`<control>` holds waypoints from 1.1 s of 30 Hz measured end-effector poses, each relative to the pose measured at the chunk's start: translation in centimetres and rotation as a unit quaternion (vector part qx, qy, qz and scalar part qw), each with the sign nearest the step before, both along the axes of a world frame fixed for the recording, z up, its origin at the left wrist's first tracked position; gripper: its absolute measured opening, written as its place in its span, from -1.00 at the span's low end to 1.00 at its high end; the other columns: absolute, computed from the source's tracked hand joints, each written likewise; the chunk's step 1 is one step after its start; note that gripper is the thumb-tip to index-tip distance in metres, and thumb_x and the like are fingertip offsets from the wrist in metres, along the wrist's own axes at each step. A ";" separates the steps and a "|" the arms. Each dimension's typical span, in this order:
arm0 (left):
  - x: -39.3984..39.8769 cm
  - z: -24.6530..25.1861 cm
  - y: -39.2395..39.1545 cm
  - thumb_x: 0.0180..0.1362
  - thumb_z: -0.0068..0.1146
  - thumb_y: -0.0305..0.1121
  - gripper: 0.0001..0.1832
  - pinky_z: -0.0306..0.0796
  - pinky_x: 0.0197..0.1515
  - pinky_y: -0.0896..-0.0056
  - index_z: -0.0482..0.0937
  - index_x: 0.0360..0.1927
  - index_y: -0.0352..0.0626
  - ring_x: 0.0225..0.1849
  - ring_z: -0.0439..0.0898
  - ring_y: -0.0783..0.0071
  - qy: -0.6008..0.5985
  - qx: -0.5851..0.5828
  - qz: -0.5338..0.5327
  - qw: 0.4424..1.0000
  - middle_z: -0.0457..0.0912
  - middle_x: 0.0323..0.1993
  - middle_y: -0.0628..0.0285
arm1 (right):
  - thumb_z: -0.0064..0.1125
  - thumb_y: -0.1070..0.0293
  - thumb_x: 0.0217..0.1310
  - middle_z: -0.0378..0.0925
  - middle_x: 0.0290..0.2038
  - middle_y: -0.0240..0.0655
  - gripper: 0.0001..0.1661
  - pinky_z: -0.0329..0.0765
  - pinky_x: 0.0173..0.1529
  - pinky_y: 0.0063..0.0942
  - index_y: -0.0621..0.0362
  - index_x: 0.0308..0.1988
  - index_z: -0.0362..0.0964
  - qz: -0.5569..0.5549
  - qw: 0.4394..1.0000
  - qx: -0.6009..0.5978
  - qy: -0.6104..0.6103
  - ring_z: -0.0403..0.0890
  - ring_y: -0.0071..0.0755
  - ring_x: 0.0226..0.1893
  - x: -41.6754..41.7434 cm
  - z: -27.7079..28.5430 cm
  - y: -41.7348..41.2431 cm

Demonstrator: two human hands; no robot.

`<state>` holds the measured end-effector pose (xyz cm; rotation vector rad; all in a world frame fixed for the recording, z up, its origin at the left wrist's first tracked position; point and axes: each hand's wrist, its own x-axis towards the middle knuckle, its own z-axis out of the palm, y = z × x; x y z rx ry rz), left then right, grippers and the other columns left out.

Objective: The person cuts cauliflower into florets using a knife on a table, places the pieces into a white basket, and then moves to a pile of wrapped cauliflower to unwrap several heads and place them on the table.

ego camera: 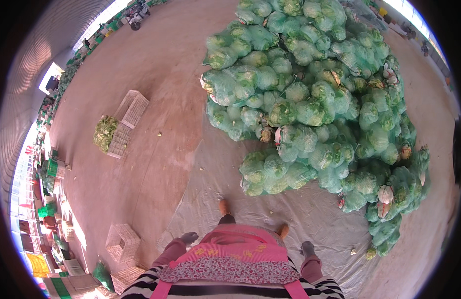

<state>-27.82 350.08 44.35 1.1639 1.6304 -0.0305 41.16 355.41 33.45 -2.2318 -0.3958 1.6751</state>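
My left hand [189, 237], in a grey glove, hangs beside the pink apron [230, 252] with nothing in it that I can see; its fingers look partly curled. My right hand [307, 248], also gloved in grey, hangs on the other side, above the plastic sheet [290, 213]; its fingers are too small to read. In front of me lies a large heap of green mesh bags of cabbages [309, 108]. The nearest bag [277, 172] lies on the sheet, ahead of my shoes. Neither hand touches a bag.
White plastic crates stand on the concrete floor at the left, one pair [131, 108] beside a pile of loose leaves [105, 133], others [122, 243] nearer me. A three-wheeled vehicle [137, 15] stands far off. More crates and sacks line the left wall. Leaf scraps [159, 134] dot the floor.
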 end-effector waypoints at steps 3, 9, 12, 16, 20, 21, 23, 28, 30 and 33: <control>-6.7 -2.0 7.2 0.32 0.08 0.03 -0.43 0.46 0.23 0.05 0.60 0.21 -0.18 0.12 0.64 -0.02 0.092 -0.150 0.111 0.978 0.70 0.09 0.01 | 0.27 0.22 0.27 0.66 -0.34 -0.23 -0.79 0.69 -0.33 -0.22 0.12 -0.22 0.65 0.054 0.995 -0.072 -0.034 0.73 -0.26 -0.37 -7.4 0.6 -1.2; -19.2 -1.2 28.2 0.19 0.13 0.07 -0.26 0.51 0.14 0.15 0.50 0.35 -0.18 -0.09 0.74 0.17 0.153 -0.004 0.118 0.981 0.77 -0.10 0.02 | 0.20 0.21 0.30 0.71 -0.26 -0.18 -0.68 0.65 -0.34 -0.29 0.21 -0.11 0.64 0.311 0.950 -0.006 0.008 0.74 -0.35 -0.36 -21.2 3.6 0.8; -21.2 0.0 39.9 0.23 0.19 -0.03 -0.29 0.54 -0.07 0.29 0.46 0.40 -0.16 -0.23 0.68 0.38 0.008 0.146 0.255 0.956 0.74 -0.21 0.14 | 0.20 0.21 0.29 0.72 -0.21 -0.22 -0.64 0.63 -0.29 -0.34 0.20 -0.03 0.65 0.207 0.975 0.025 0.077 0.71 -0.37 -0.34 -25.1 4.3 4.4; -20.4 0.9 52.2 0.28 0.20 -0.08 -0.29 0.52 -0.15 0.36 0.40 0.45 -0.15 -0.29 0.62 0.47 -0.073 0.161 0.255 0.951 0.71 -0.18 0.17 | 0.12 0.20 0.27 0.70 -0.27 -0.19 -0.60 0.65 -0.24 -0.24 0.16 0.02 0.61 0.200 0.973 -0.110 -0.017 0.70 -0.27 -0.37 -28.6 2.9 15.5; -21.6 -0.2 59.9 0.30 0.19 -0.07 -0.31 0.54 -0.11 0.38 0.40 0.45 -0.14 -0.16 0.64 0.48 -0.060 0.192 0.119 0.972 0.70 0.06 0.08 | 0.09 0.16 0.23 0.71 -0.19 0.07 -0.52 0.59 0.03 -0.13 0.21 0.04 0.57 0.214 0.963 0.124 -0.104 0.71 0.10 -0.10 -37.3 -0.1 34.7; -22.7 -0.6 60.9 0.31 0.18 -0.07 -0.31 0.55 -0.09 0.36 0.40 0.45 -0.14 -0.09 0.66 0.45 -0.072 0.125 0.110 0.983 0.68 0.15 0.04 | 0.12 0.16 0.26 0.68 -0.31 -0.06 -0.57 0.57 -0.10 -0.17 0.21 0.01 0.55 0.185 0.972 0.139 -0.049 0.68 -0.09 -0.27 -40.7 -0.6 40.5; -25.4 -1.8 61.7 0.29 0.18 -0.05 -0.31 0.57 -0.04 0.32 0.42 0.43 -0.15 -0.01 0.69 0.40 -0.052 0.029 0.140 0.988 0.67 0.16 0.00 | 0.14 0.25 0.39 0.48 -0.34 -0.45 -0.76 0.45 -0.17 -0.50 0.12 -0.05 0.51 0.144 0.948 0.247 0.138 0.44 -0.60 -0.29 -49.5 -0.6 52.0; -33.6 -3.5 62.0 0.26 0.21 -0.02 -0.28 0.55 -0.15 0.33 0.43 0.41 -0.20 -0.27 0.65 0.43 0.056 -0.103 0.071 0.991 0.73 -0.08 0.09 | 0.33 0.11 0.32 0.48 0.04 -0.40 -0.49 0.57 -0.02 -0.36 -0.01 0.17 0.42 -0.107 0.890 0.100 0.432 0.51 -0.47 0.03 -72.8 1.6 76.2; -36.1 -3.5 62.3 0.26 0.22 -0.06 -0.29 0.53 -0.19 0.36 0.43 0.41 -0.22 -0.31 0.62 0.48 0.047 -0.111 0.141 0.983 0.72 -0.16 0.15 | 0.37 0.08 0.27 0.45 0.09 -0.34 -0.38 0.57 0.00 -0.34 -0.01 0.23 0.37 -0.213 0.869 0.051 0.443 0.50 -0.43 0.04 -79.2 0.3 81.9; -39.0 -3.9 66.5 0.29 0.27 -0.11 -0.35 0.48 -0.19 0.42 0.45 0.39 -0.19 -0.23 0.59 0.53 0.038 -0.143 0.199 0.969 0.67 -0.12 0.26 | 0.34 0.07 0.25 0.49 0.07 -0.31 -0.41 0.57 0.03 -0.27 0.01 0.19 0.39 -0.331 0.834 0.025 0.440 0.52 -0.32 -0.02 -85.2 -5.4 87.4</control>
